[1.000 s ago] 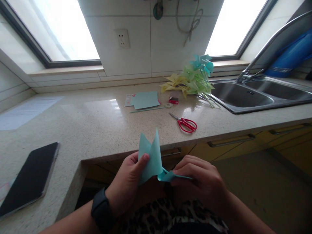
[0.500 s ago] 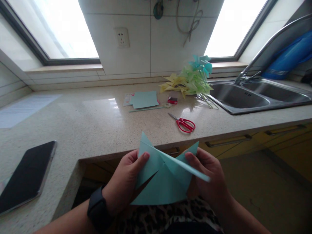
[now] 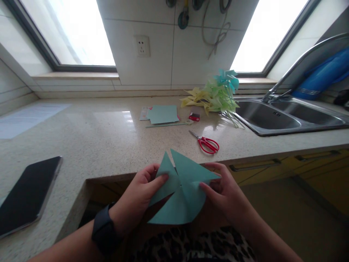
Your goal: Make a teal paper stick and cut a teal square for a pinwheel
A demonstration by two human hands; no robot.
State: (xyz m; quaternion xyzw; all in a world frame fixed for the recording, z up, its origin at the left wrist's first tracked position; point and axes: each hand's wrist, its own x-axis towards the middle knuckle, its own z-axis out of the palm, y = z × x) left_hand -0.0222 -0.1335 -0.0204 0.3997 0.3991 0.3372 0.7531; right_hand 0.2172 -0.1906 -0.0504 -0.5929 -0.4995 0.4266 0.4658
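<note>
A light blue-green sheet of paper [image 3: 180, 203] is held up in front of the counter's near edge. Slits run inward from its corners towards a small mark at the middle. My left hand [image 3: 140, 191] is closed on the left flap, thumb on top and fingers behind. On the other side, my right hand [image 3: 222, 191] pinches the right part between thumb and fingers, some of them hidden by the paper. The top flap leans over to the right, its point near my right index finger. Red-handled scissors [image 3: 208, 144] lie just beyond on the counter.
Behind the scissors are stacked blue-green sheets [image 3: 163, 114], a thin stick [image 3: 166, 125] and a small red box [image 3: 194, 116]. Yellow, green and blue paper pinwheels [image 3: 215, 95] lie beside the sink [image 3: 272, 116]. A black tablet [image 3: 28, 193] and printed paper [image 3: 29, 116] are at left.
The top flap, seen edge-on before, now shows its broad face towards me. My right hand has shifted its hold on the right side. The view has tilted up slightly.
</note>
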